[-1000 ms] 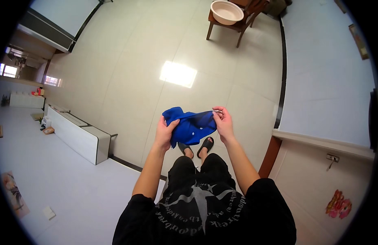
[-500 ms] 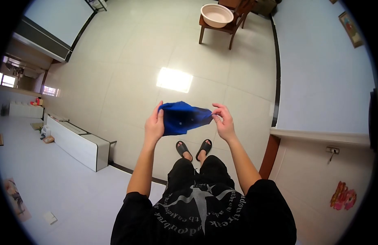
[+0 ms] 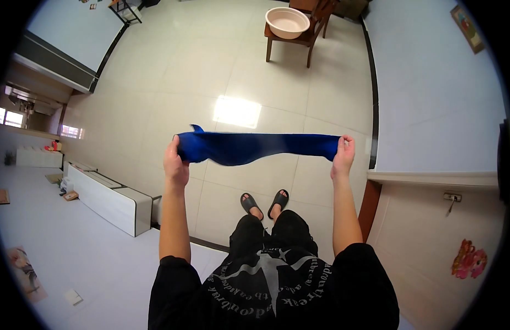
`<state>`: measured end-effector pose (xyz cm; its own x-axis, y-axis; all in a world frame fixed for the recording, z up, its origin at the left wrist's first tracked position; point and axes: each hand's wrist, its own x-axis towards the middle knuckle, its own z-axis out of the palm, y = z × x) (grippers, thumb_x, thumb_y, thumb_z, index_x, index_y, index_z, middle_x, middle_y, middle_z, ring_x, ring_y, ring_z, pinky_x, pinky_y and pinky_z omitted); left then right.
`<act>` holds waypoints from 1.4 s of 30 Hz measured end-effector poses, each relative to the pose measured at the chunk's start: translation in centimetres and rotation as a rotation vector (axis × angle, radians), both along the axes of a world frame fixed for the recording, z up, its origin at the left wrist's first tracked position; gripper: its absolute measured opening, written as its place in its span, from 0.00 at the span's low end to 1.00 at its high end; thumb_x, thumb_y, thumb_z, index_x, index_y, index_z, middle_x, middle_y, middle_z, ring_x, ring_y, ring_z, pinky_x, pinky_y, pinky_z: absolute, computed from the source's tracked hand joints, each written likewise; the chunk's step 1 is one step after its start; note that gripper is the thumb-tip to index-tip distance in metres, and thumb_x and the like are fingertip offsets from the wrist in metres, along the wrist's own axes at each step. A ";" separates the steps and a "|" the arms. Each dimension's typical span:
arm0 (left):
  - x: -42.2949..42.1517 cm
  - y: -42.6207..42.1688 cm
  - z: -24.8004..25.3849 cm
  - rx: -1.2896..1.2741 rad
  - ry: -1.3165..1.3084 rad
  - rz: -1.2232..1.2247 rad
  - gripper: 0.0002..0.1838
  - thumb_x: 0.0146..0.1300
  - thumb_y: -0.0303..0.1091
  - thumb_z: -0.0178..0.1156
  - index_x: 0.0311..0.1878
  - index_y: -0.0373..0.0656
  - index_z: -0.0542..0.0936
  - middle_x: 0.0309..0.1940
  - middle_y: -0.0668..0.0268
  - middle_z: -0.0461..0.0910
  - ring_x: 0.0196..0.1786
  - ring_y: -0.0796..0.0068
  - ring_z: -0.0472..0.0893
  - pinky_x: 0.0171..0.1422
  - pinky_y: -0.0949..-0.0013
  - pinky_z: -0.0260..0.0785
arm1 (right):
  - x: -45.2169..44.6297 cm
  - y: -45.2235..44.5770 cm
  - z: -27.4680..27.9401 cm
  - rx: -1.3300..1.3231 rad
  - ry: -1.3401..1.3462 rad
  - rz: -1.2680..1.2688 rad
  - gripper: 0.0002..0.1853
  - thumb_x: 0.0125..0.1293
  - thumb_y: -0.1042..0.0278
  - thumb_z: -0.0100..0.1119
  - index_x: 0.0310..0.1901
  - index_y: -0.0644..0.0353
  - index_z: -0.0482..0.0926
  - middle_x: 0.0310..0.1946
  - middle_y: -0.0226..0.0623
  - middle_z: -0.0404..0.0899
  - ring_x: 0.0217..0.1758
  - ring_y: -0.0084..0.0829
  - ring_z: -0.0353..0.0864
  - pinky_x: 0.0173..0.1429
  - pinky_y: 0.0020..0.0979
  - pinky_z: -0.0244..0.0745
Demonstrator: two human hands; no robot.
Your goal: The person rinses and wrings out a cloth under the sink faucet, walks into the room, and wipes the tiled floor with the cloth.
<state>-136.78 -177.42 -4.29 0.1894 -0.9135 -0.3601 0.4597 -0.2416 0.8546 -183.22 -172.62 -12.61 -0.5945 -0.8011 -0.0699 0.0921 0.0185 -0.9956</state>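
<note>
A blue cloth [image 3: 249,147] is stretched out sideways in front of me, above the tiled floor. Its upper edge runs nearly straight while the lower edge sags. At its left end, my left hand [image 3: 176,161] is closed on the fabric, and a small corner sticks up near it. My right hand [image 3: 343,156] pinches the other end. What the cloth is in full cannot be made out, as it is bunched at both ends.
A pale pink basin [image 3: 288,23] sits on a wooden chair [image 3: 309,39] ahead. To the left is a long white cabinet [image 3: 103,199]; to the right, a door [image 3: 425,236]. My feet in dark slippers stand on the tiled floor [image 3: 255,82].
Both hands have moved far apart, left hand to the left and right hand to the right. The cloth, bunched between them before, is now pulled out long. Both hands still hold it.
</note>
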 end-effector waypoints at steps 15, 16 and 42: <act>-9.1 1.5 5.3 0.092 -0.088 -0.836 0.16 0.77 0.32 0.53 0.61 0.37 0.80 0.48 0.59 0.86 0.47 0.70 0.86 0.55 0.64 0.82 | 10.9 -0.3 1.7 -0.149 0.575 1.010 0.51 0.54 0.61 0.82 0.79 0.53 0.65 0.79 0.44 0.64 0.82 0.46 0.61 0.85 0.43 0.57; -9.0 1.0 4.0 0.139 -0.050 -0.958 0.16 0.73 0.31 0.58 0.60 0.36 0.82 0.51 0.62 0.85 0.53 0.71 0.84 0.61 0.67 0.77 | 13.4 0.3 1.8 -0.122 0.570 1.079 0.48 0.52 0.63 0.84 0.76 0.52 0.69 0.77 0.43 0.66 0.80 0.45 0.64 0.82 0.44 0.62; -15.5 8.8 -12.0 0.142 0.106 -0.815 0.42 0.74 0.53 0.55 0.85 0.43 0.57 0.85 0.61 0.56 0.87 0.64 0.50 0.88 0.49 0.32 | 7.3 3.9 4.9 -0.066 -1.162 0.684 0.32 0.58 0.71 0.55 0.67 0.66 0.73 0.63 0.50 0.80 0.65 0.47 0.80 0.73 0.47 0.74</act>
